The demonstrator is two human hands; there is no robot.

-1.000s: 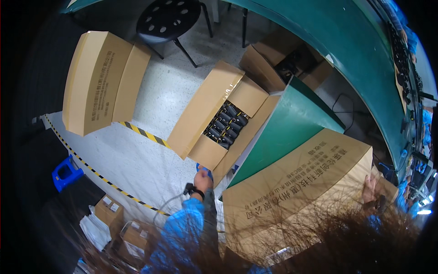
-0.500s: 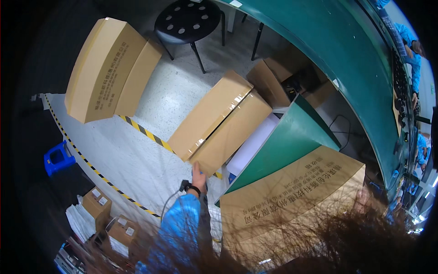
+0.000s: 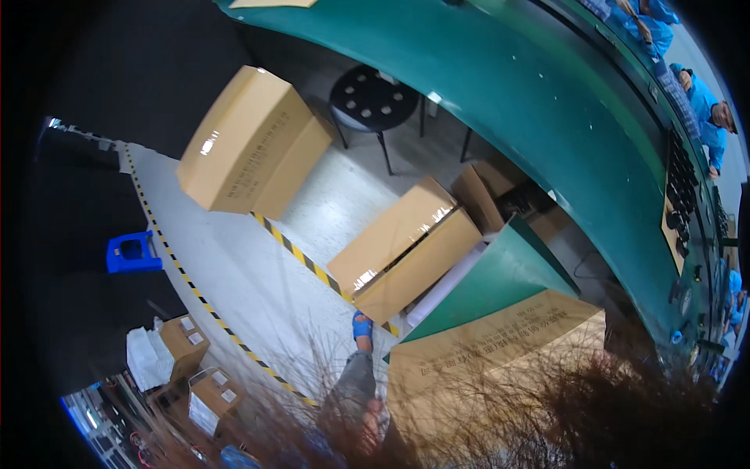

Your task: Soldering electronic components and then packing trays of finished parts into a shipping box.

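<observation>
A large cardboard box (image 3: pixel 500 367) with dark print fills the near middle, close to my body and partly behind strands of hair. At its left side is my left hand (image 3: pixel 371 422), blurred and half covered by hair, so its fingers do not read clearly. By the box's right edge a bit of my right hand (image 3: pixel 613 363) shows through the hair; its fingers are hidden. Farther off, a taped cardboard box (image 3: pixel 406 250) lies on the floor beside a green panel (image 3: pixel 476 285). My foot in a blue sandal (image 3: pixel 362 327) is near that box's closest corner.
A long green table (image 3: pixel 500 86) curves across the far right, with people in blue beyond. Another carton (image 3: pixel 250 148) and a black stool (image 3: pixel 375 98) stand at the back. Yellow-black tape (image 3: pixel 297 254) marks the floor. A blue step stool (image 3: pixel 133 252) and small cartons (image 3: pixel 183 344) are left.
My left hand has drawn back from the taped box on the floor to beside the near box. The view has shifted, and my sandalled foot has come into sight.
</observation>
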